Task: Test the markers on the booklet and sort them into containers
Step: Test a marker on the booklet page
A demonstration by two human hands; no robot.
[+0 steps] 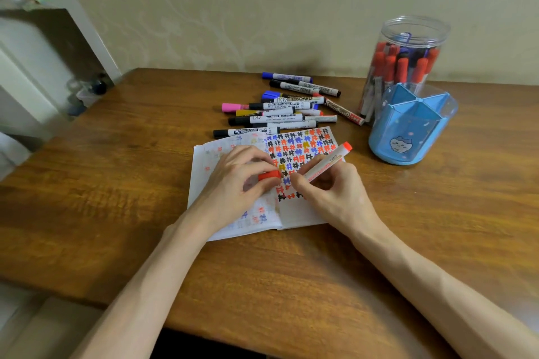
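An open booklet (300, 213) lies on the table, its right page covered in coloured hash marks. My right hand (335, 192) grips a red-ended white marker (326, 165), tip down on the page. My left hand (236, 181) rests on the left page and pinches the marker's red cap (269, 175). Beyond the booklet lies a pile of several loose markers (280, 108). A blue divided pen holder (408, 125) stands at the right, and behind it a clear jar (414, 35) holds several markers.
The wooden table (116, 183) runs to a wall at the back. A white shelf unit (67, 9) stands off the table's left corner. The table's front edge is close to my body.
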